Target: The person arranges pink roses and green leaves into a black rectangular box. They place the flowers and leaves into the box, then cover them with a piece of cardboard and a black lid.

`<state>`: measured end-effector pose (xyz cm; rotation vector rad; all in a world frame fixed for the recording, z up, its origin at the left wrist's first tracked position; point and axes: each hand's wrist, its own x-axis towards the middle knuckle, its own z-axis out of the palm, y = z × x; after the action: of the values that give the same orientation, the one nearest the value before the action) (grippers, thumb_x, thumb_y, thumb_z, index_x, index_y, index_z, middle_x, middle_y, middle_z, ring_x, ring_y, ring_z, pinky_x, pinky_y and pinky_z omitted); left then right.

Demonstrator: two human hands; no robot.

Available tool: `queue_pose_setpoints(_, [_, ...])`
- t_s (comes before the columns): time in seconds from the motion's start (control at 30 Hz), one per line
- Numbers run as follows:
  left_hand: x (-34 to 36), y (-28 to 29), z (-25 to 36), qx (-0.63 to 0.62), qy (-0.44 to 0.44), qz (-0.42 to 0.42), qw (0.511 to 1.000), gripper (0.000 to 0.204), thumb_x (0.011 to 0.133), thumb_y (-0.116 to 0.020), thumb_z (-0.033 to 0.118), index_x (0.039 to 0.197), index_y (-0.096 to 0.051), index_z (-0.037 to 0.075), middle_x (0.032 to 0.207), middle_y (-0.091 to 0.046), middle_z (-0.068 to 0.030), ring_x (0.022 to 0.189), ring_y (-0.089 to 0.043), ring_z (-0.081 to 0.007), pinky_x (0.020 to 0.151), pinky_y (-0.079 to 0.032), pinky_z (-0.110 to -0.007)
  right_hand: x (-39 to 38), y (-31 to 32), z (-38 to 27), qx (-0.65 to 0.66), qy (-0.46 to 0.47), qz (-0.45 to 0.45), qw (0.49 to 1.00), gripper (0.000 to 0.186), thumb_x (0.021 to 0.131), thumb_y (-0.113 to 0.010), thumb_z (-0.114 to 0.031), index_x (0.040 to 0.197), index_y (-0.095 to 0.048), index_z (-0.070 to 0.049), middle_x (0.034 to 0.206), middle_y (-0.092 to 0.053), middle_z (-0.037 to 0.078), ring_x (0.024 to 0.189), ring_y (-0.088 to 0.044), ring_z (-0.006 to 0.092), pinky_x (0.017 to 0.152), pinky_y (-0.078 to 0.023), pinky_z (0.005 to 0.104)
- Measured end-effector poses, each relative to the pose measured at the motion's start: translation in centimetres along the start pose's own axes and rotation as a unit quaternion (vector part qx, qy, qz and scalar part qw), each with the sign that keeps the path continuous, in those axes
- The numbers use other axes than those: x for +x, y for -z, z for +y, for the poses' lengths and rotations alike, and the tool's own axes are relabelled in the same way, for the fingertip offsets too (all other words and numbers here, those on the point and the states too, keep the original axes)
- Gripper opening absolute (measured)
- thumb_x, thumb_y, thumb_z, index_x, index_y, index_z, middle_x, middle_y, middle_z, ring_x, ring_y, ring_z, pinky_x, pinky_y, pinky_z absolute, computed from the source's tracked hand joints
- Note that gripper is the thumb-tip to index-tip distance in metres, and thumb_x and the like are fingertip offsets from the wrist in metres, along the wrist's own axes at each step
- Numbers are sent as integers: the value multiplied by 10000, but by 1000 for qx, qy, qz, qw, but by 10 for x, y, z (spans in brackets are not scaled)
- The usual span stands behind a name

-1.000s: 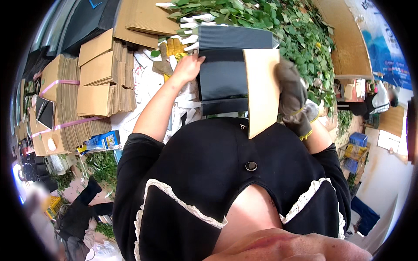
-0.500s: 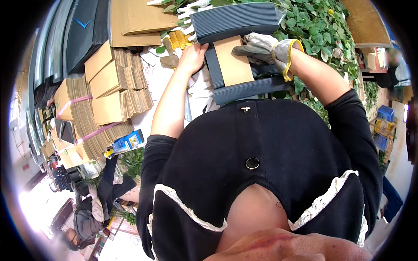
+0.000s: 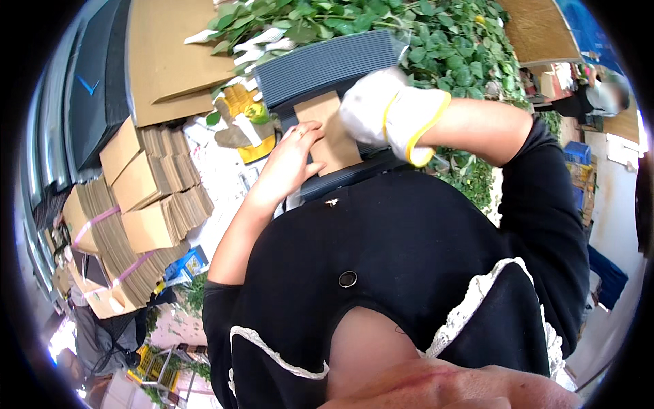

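A dark grey ribbed sheet (image 3: 327, 71) lies folded in front of my body, its ends turned inward. Across its middle sits a tan cardboard strip (image 3: 334, 153). My left hand (image 3: 293, 153) is bare and open, fingers spread with the tips on the strip's left side. Over the strip's right side is my right hand (image 3: 385, 112), in a white-grey glove with yellow trim. Motion blurs its fingers, so whether they hold anything cannot be made out. Just left of the sheet rests a yellow and brown work glove (image 3: 244, 126).
Leafy green stems (image 3: 449, 48) spread behind and right of the sheet. To the left are stacked folded cardboard pieces (image 3: 150, 177) with pink straps, a large cardboard sheet (image 3: 170, 54) and dark stacked sheets (image 3: 102, 82). Another person (image 3: 105, 337) is at lower left, and one more (image 3: 599, 95) at far right.
My left hand has shifted from the sheet's left edge onto the cardboard strip, fingers now spread. The right hand has turned over and blurs above the strip. The whole view has swung somewhat.
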<state>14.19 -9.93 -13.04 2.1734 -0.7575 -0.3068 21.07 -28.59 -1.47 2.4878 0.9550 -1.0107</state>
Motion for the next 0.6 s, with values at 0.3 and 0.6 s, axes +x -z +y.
queue_pose_setpoints(0.3, [-19, -34, -21, 34, -107, 136, 984, 178, 749, -732, 82, 919, -688, 50, 1083, -676, -77, 1118, -613, -242, 1022, -464, -395, 30, 40, 22, 107, 272, 192, 937, 264, 870, -582, -287, 1034, -666, -96, 907, -699, 110, 793, -677, 326, 692, -535, 424])
queue_pose_setpoints(0.6, [-14, -35, -30, -173, -111, 141, 969, 176, 757, -743, 26, 918, -675, 47, 997, -702, -81, 1036, -669, -265, 915, -540, -380, 300, 99, 49, 47, -127, 316, 939, 286, 894, -510, -164, 1101, -699, -104, 1175, -671, 96, 1047, -660, 256, 865, -522, 445])
